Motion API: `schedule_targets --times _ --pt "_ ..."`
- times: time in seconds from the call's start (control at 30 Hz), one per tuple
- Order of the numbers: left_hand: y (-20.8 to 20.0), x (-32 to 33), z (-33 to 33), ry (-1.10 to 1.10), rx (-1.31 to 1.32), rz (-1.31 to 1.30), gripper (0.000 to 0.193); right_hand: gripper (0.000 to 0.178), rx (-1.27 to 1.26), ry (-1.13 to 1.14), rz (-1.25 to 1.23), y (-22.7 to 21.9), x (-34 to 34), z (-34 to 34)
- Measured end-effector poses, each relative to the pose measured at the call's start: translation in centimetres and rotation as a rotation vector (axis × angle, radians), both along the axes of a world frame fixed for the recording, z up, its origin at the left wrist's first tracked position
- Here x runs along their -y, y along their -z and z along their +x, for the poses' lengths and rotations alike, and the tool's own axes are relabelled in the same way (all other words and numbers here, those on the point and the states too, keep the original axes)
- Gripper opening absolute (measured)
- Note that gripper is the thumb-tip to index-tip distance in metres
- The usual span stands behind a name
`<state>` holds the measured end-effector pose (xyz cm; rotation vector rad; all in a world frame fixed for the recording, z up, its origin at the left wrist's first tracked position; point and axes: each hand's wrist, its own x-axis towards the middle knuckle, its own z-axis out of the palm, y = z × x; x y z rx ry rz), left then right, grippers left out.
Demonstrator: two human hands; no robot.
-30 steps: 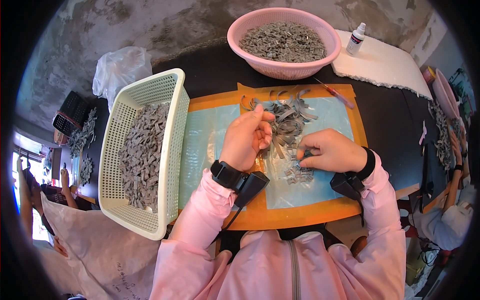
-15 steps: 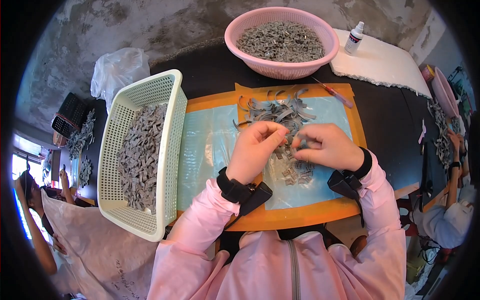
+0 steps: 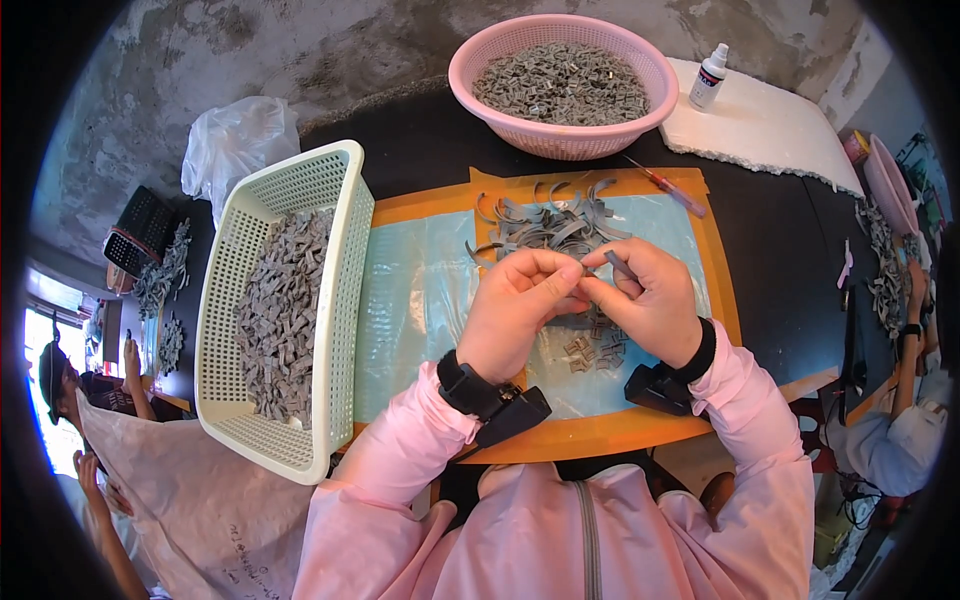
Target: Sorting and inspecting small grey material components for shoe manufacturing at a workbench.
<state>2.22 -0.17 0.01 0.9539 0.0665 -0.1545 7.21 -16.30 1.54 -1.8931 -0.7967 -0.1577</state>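
Over the blue work sheet (image 3: 415, 300), my two hands meet at the fingertips. My right hand (image 3: 652, 305) is closed on a short grey strip (image 3: 620, 265), one end of which sticks up between the fingers. Thumb and fingers of my left hand (image 3: 525, 310) are pinched together against the right fingertips; what lies in that pinch is hidden. Just beyond the hands is a loose heap of curved grey strips (image 3: 560, 220). Small greyish frame-like pieces (image 3: 590, 352) lie scattered on the sheet beneath and nearer to me.
At left stands a pale green basket (image 3: 345, 250) of grey pieces. A pink basket (image 3: 560, 137) full of small grey pieces sits at the back. Beside it are a screwdriver (image 3: 678, 193), a foam board (image 3: 770, 130) and a white bottle (image 3: 709, 78). Other people work at both sides.
My right hand has moved left and slightly up to meet the left one. A grey strip now shows between its fingers. My left hand has shifted slightly right.
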Motion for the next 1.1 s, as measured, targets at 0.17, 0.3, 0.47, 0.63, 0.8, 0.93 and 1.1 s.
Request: schedule_targets --times 0.17,0.3,0.47,0.63,0.8,0.93,1.1 --pt "0.4 -0.1 -0.2 -0.049 0.007 -0.021 0.016 0.023 -0.181 -0.125 -0.049 -1.1 0.2 0.1" --pt "0.3 -0.6 0.1 -0.089 0.018 -0.058 0.015 0.023 -0.672 -0.354 0.398 0.1 -0.3 0.4" --pt "-0.1 -0.7 0.2 -0.099 -0.011 -0.066 0.016 0.018 -0.940 -0.521 0.517 0.9 0.9 1.3" --pt "0.2 -0.6 0.1 -0.050 0.034 -0.014 0.021 0.020 -0.888 -0.357 0.358 0.3 0.0 0.8" --pt "-0.1 -0.4 0.0 -0.108 0.124 0.152 0.019 0.018 -0.876 -0.337 0.317 -0.1 0.1 0.7" --pt "-0.2 -0.6 0.0 -0.149 0.124 0.150 0.014 0.019 -0.859 -0.335 0.282 -0.3 0.2 0.6" --pt "-0.5 -0.5 -0.1 -0.140 0.121 0.215 0.014 0.017 -0.855 -0.334 0.296 -0.4 0.1 0.3"
